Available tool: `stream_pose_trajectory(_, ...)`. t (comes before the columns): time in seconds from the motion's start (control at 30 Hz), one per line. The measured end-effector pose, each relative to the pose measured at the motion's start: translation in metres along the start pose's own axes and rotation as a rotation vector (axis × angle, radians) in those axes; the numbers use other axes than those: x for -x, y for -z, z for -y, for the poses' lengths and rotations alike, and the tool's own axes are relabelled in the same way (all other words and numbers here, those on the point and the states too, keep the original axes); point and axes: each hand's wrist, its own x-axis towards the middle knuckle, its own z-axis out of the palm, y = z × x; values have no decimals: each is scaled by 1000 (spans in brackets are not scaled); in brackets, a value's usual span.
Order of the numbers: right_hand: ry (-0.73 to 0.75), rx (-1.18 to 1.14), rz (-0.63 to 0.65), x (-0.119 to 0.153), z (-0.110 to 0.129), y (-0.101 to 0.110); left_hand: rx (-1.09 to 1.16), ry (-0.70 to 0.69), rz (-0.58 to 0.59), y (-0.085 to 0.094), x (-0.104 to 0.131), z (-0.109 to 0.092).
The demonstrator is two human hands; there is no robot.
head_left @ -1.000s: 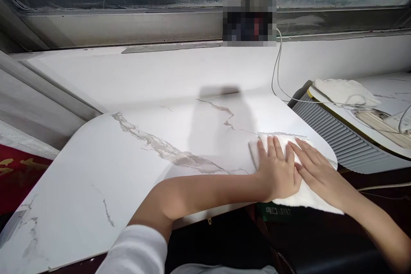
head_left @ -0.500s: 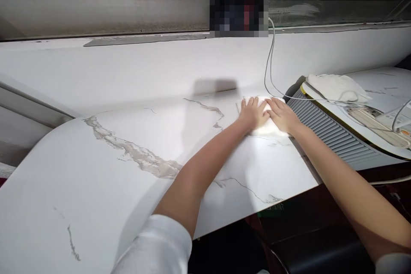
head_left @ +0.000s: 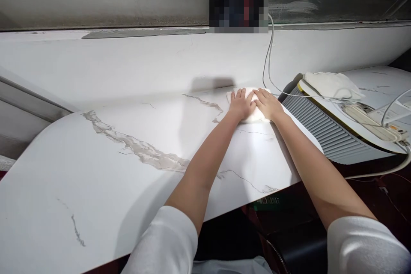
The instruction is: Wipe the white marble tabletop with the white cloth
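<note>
A folded white cloth lies on the white, marble-veined tabletop, close to its back edge by the wall. My left hand presses flat on the cloth's left part, fingers stretched out and a little spread. Beside it, my right hand rests flat on the right part, its fingers pointing toward the left hand. The fingertips of the right hand come close to the left thumb. Both palms hide much of the cloth, whose edges show in front and at the left.
Right of the tabletop stands a ribbed grey-and-white unit with another white cloth and a power strip on top. A thin white cable hangs down the wall. Behind is a window ledge. A green box sits below the table.
Both hands and the cloth have shifted left in the picture and slightly up. More of the right sleeve now shows. The view itself has also moved a little.
</note>
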Motion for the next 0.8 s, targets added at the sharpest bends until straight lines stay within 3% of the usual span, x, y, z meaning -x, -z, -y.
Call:
stream_pose_trajectory(0.17, 0, 72, 17, 45, 30, 8, -37, -31, 12, 4, 48, -4)
stream_pose_trajectory(0.4, 12, 67, -60, 144, 73, 16, -55, -106, 37, 8, 146, -22)
stream_pose_trajectory(0.53, 49, 64, -68, 190, 103, 19, -43, -132, 49, 12, 198, -23)
stream_pose_trajectory(0.67, 90, 55, -77, 208, 125, 21, -25, -156, 50, 16, 226, -13)
stream_pose_trajectory(0.8, 152, 39, -32, 189, 131, 20, 47, -99, 114, 25, 224, 0)
